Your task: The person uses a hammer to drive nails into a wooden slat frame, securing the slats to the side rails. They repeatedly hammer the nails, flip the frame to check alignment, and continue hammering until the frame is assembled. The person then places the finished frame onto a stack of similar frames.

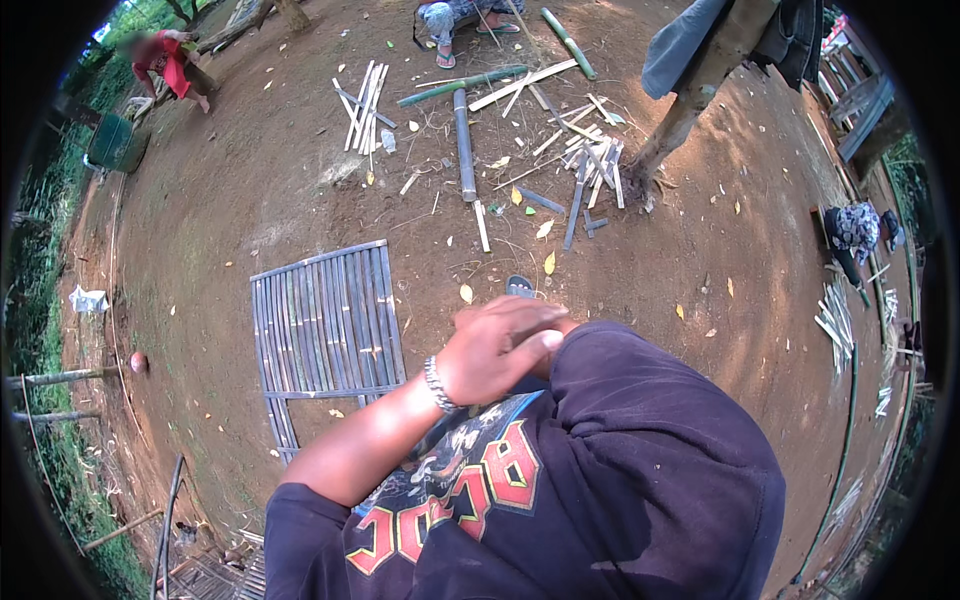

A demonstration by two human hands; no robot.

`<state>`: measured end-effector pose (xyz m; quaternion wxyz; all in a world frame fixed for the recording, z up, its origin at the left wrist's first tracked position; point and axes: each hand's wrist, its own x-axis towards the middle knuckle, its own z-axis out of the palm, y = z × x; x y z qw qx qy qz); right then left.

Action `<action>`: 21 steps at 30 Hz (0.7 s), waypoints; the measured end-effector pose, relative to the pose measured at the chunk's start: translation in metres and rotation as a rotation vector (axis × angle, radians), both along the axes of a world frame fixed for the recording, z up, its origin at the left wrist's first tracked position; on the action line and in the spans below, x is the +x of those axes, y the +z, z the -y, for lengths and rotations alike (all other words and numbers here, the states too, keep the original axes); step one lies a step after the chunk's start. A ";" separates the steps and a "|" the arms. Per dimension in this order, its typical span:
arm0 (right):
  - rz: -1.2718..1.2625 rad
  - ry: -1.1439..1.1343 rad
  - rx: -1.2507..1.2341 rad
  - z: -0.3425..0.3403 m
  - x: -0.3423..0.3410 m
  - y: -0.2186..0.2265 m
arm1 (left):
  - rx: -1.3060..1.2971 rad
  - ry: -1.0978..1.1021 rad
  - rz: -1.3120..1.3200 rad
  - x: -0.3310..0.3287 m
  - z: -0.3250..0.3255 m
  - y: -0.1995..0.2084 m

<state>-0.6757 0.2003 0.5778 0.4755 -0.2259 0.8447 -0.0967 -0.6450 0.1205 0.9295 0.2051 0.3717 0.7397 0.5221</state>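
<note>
My left hand (492,348), with a metal bracelet (437,385) at its wrist, is closed over my bare right arm just past the dark sleeve (650,410). Both arms are drawn in before my chest. My right hand is hidden. Beyond the left forearm, a panel of dark bamboo slats (325,320) lies flat on the soil, touched by neither hand. A sandal (520,286) shows just past my hand.
Ahead lie a bamboo pole (464,145), a green pole (465,84) and piles of split strips (367,108) (600,165). A tree trunk (700,90) stands front right. One person (470,20) sits ahead, another (172,65) is far left, another (857,235) works at right.
</note>
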 end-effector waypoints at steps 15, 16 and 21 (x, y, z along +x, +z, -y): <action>-0.066 -0.108 -0.051 -0.029 -0.025 0.045 | 0.350 0.117 0.897 0.023 -0.037 0.014; -0.097 -0.082 -0.063 -0.018 -0.035 0.054 | 0.281 0.050 1.012 0.020 -0.027 0.018; -0.334 0.187 -0.149 0.062 -0.096 0.114 | 0.302 -0.314 1.102 0.013 0.011 0.028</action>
